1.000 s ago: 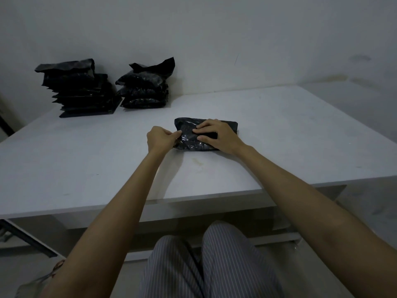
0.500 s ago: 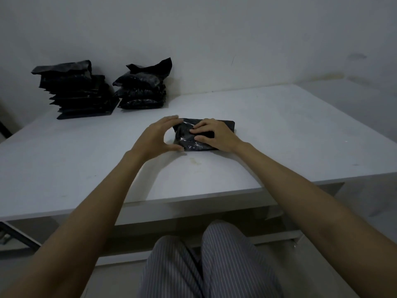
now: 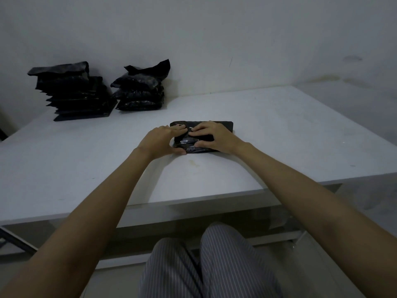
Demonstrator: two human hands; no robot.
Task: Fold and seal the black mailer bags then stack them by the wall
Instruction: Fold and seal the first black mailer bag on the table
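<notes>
Both hands press a black mailer bag at table centre; left hand cups its end, right hand fingers spread flat; likely sealing; next, carry to the stacks at ten o'clock.

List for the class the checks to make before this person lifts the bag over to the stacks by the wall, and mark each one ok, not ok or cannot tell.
1. Both hands on the bag: ok; left hand at its left end, right hand on top.
2. Bag lying flat on the table: ok.
3. Flap sealed: cannot tell; the hands cover it.
4. Stacks by the wall: ok; the left stack and the right stack are standing.
5. Top of the right stack level: not ok; its top bag is crumpled and sticks up.
</notes>
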